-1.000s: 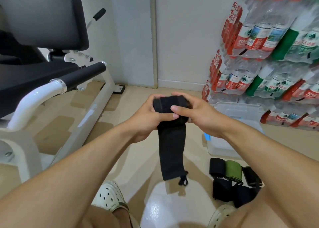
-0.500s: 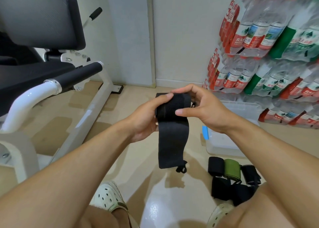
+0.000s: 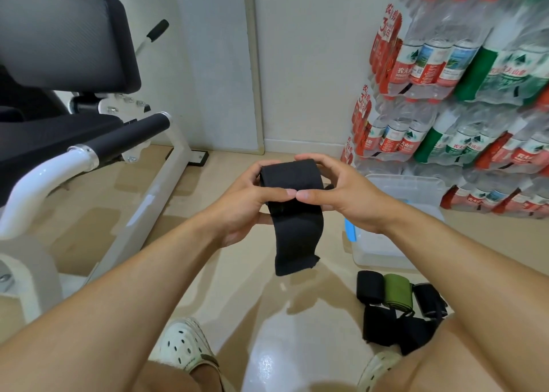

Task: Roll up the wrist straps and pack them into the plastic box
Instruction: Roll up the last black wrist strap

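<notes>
while both thumbs meet, left hand (image 3: 242,203) and right hand (image 3: 346,195) grip black strap (image 3: 292,201).

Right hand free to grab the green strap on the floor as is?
Probably not yet: the right hand and left hand both grip the half-rolled black strap. The green strap lies uncovered below, near the plastic box.

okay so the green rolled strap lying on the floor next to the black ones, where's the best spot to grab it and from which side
Probably from above, pinching the green strap across its rolled middle with thumb and fingers on its near and far faces. It lies on its side, wedged between a black roll and another black strap, so its flanks look blocked. Squeezing across the roll should also keep it from unwinding.
</notes>
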The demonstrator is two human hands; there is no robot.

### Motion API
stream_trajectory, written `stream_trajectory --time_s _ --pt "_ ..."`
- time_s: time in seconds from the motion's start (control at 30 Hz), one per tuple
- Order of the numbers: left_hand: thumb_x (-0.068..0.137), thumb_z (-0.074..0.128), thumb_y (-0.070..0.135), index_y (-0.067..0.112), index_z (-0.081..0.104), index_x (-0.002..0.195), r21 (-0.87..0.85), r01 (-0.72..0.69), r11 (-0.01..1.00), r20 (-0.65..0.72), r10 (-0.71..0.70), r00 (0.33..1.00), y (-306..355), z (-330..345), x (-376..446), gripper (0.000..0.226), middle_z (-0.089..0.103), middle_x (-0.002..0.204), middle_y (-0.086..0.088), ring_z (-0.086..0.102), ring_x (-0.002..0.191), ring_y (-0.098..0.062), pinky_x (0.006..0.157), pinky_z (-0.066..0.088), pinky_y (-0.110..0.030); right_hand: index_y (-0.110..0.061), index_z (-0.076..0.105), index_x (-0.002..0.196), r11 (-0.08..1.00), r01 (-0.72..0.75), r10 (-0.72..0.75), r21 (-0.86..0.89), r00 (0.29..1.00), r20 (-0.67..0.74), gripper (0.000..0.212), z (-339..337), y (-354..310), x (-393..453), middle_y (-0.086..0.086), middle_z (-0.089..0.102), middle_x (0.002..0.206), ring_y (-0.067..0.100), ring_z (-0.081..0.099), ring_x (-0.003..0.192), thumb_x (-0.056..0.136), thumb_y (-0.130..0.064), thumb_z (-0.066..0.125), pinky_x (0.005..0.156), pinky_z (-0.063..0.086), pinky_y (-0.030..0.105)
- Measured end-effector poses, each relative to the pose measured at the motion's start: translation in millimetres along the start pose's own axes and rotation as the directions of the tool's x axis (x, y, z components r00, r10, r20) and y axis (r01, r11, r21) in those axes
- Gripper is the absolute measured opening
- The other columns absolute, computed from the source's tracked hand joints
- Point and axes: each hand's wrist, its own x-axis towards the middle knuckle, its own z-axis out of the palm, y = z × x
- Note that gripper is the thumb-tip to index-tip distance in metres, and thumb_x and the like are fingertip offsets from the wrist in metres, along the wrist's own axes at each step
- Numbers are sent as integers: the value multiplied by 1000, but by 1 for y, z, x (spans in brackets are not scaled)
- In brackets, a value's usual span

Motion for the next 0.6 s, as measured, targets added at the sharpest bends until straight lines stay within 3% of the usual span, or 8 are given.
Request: stream_trajectory --time_s 0.13,0.27,0.37,0.43,0.6 --pt "80 78 16 18 56 137 -81 14 997 -4 -14 1000 3 1 0 61 70 128 -8 69 116 -28 86 61 -48 -24 52 141 995 90 -89 34 995 -39 71 4 -4 1 -4 60 135 14 71 107 79 -7 83 83 60 31" --pt "95 69 36 17 56 139 -84 67 994 -13 -68 998 3 2 0 49 69 132 -10 68 119 -33 94 58 -57 -26 55 135 991 127 -128 -38 991 -27 69 8 -1 2 -7 59 134 8 68 107 79 4 83 81 60 29" --pt "94 73 27 15 58 135 -91 57 994 -51 -62 997 3 2 0 46 72 126 -9 70 116 -33 94 58 -57 -28 57 131 991 120 -122 -57 992 -28 69 9 1 3 -7 60 133 9 66 111 77 4 84 85 60 31" --pt "92 74 18 15 59 132 -100 34 994 -72 -42 997 4 1 0 44 74 122 -8 72 109 -30 91 60 -55 -28 57 132 994 108 -109 -29 994 -23 68 9 0 5 -6 59 135 10 66 112 77 -1 86 86 59 31" --pt "84 78 -2 20 63 124 -34 -82 996 -110 78 991 3 -1 -1 48 71 118 -2 73 102 -21 87 62 -49 -30 55 137 991 -55 55 119 998 1 61 10 1 6 -3 67 128 16 68 116 80 -39 76 89 61 44"
